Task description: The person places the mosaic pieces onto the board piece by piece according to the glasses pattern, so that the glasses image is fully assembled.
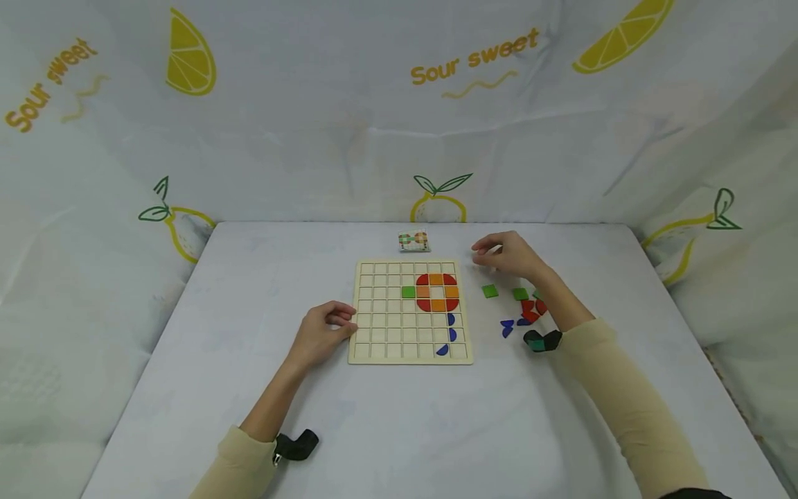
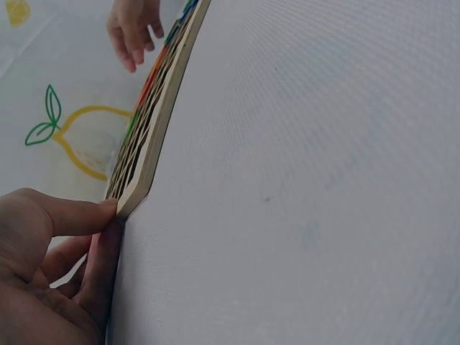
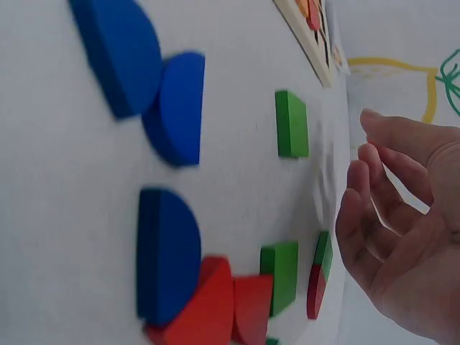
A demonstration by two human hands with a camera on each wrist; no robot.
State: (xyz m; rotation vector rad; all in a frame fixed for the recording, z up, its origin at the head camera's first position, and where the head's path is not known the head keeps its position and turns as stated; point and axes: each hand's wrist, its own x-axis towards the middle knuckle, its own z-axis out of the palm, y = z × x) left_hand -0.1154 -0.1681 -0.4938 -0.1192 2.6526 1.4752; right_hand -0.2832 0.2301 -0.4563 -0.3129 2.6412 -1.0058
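Observation:
A pale wooden grid board (image 1: pixel 380 336) lies on the table. Toward its upper right, red and orange pieces (image 1: pixel 438 280) form a ring, with one green square (image 1: pixel 408 292) beside it. Several blue half-rounds (image 1: pixel 451 335) sit lower on its right side. My left hand (image 1: pixel 322 334) holds the board's left edge; in the left wrist view, thumb and finger meet at the board's corner (image 2: pixel 144 172). Beyond the board's upper right, my right hand (image 1: pixel 508 255) hovers with loosely bent fingers and nothing in them. Near it is a loose green square (image 3: pixel 291 123).
A small stack of pattern cards (image 1: pixel 414 241) lies behind the board. To the board's right, below my right hand, are loose red pieces (image 1: pixel 528 310), blue half-rounds (image 1: pixel 507 328) and more green squares (image 1: pixel 520 294). A white lemon-print cloth (image 1: pixel 312 159) hangs behind the table.

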